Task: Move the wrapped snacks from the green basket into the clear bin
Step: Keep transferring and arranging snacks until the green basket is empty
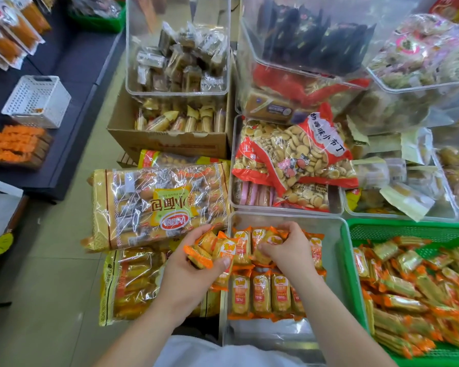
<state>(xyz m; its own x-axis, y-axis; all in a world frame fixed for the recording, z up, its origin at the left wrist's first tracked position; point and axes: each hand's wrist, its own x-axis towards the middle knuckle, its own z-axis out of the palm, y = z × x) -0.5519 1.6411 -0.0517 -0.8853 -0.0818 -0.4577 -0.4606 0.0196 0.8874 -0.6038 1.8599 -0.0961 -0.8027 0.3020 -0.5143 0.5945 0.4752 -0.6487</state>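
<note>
Both forearms are reaching over the clear bin [335,263], where wrapped snacks [261,292] are lying in rows; more are filling the green basket [353,276] alongside. Left hand [194,268] is curling round several packs, right hand [289,247] is gripping packs in the far row. They are looking light, crinkly, slippery and crushable, so mid-body holds suit. A bread bag [159,205] is showing "小面包".
</note>
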